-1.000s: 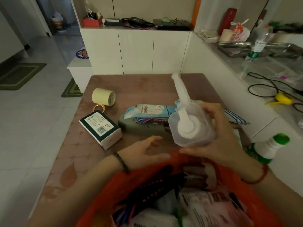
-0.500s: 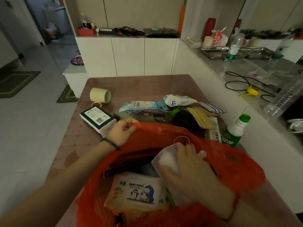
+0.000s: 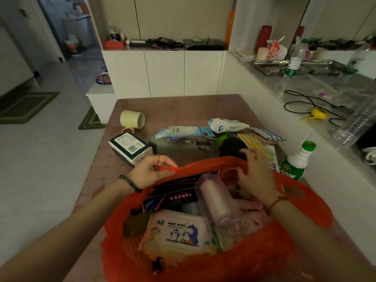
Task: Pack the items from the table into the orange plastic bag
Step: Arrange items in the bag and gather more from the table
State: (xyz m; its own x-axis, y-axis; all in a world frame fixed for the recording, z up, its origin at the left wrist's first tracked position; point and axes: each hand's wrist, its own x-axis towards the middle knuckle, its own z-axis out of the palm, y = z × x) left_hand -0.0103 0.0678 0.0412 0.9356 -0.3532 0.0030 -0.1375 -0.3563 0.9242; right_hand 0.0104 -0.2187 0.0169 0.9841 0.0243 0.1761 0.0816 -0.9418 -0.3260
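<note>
at the near edge of the table [image 3: 183,106], the orange plastic bag [image 3: 234,261] is held open for packing. its far rim, at about ten o'clock from the bag's middle, is pinched shut between the fingers [image 3: 157,166] of the left hand [image 3: 150,171], apparently so that the mouth is kept wide and upright. the right hand [image 3: 254,176] is seen at the rim near one o'clock, loosely curled and partly open; whether the plastic is gripped there or only pressed aside cannot be told. inside the bag, a clear pump bottle [image 3: 215,198] is laid on its side, just beside the right hand, above a pack of baby wipes [image 3: 181,231] at six o'clock and a dark flat box [image 3: 179,190] toward nine. much is left on the table beyond the bag: a boxed item [image 3: 130,146] at eleven o'clock, a roll of tape [image 3: 132,119] farther off, a grey case [image 3: 183,147] with pouches piled on it at twelve, and a green-capped bottle [image 3: 297,161] at two o'clock. the task is judged roughly half done, and the right hand appears placed for a reach to the nearest pile.
</note>
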